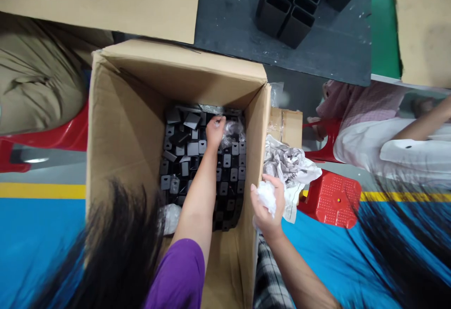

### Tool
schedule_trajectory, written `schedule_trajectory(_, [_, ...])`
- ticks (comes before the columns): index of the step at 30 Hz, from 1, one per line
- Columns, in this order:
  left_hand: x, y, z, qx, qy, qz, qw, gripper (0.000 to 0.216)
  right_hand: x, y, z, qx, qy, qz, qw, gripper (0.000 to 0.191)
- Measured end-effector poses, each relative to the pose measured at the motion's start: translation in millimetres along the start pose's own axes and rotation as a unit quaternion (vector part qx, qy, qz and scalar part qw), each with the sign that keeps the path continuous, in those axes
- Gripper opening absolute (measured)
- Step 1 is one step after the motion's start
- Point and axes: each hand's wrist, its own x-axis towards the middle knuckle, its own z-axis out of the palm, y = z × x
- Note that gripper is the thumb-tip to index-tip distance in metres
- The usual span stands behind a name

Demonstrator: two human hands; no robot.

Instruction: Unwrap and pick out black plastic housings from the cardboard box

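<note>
My left hand (pixel 214 131) reaches deep into a large open cardboard box (pixel 120 149), its fingers closed. Whatever they may grip is too small to make out. Close beside that hand lies crumpled clear plastic film (pixel 232 133). Beneath are many black rectangular pieces (pixel 225 161), in fairly neat rows on the right and jumbled on the left. My right hand (pixel 269 205) is outside the box's right wall, with fingers curled around a white crumpled wad (pixel 267 196), perhaps thin plastic. Another plastic bundle (pixel 171 219) rests at the near left inside the box.
Black rectangular tubes (pixel 289 13) stand on the dark table (pixel 225 22) beyond the box. Right of the box are crumpled printed paper (pixel 289 161), a smaller carton (pixel 287 126) and a red stool (pixel 333 198). Seated people (pixel 38 74) are on both sides.
</note>
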Motion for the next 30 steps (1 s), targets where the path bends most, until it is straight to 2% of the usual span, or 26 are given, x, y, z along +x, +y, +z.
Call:
schedule_trajectory(3, [-21.2,0.3,4.9,0.116,-0.095,0.038,0.988,0.021,0.7,-1.6,-0.4,0.002,0.001,-0.002,1.000,0.028])
schedule_trajectory(7, [-43.3,0.5,14.7,0.254,-0.192,0.064,0.946,0.040,-1.0,0.1,-1.7,0.017,0.004,-0.003,1.000,0.029])
schedule_trajectory(12, [-46.6,2.0,17.5,0.358,-0.239,0.078,0.899,0.035,-6.6,7.8,-1.4,0.040,0.001,0.035,0.999,0.033])
schedule_trajectory(17, [-39.1,5.6,15.1,0.386,-0.277,0.094,0.875,0.028,-7.0,8.4,0.9,0.050,0.006,0.040,0.998,0.033])
schedule_trajectory(22, [-37.9,7.6,20.5,0.359,-0.287,0.093,0.883,0.020,-8.3,9.3,0.8,0.052,0.000,0.054,0.997,0.033])
schedule_trajectory(26, [-39.4,10.1,24.1,0.302,-0.263,0.086,0.912,0.021,-8.5,10.9,0.4,0.041,-0.008,0.046,0.998,0.034])
schedule_trajectory(30, [-36.7,10.4,18.2,0.235,-0.233,0.065,0.941,0.018,-6.9,8.8,0.7,0.035,-0.001,0.029,0.999,0.032])
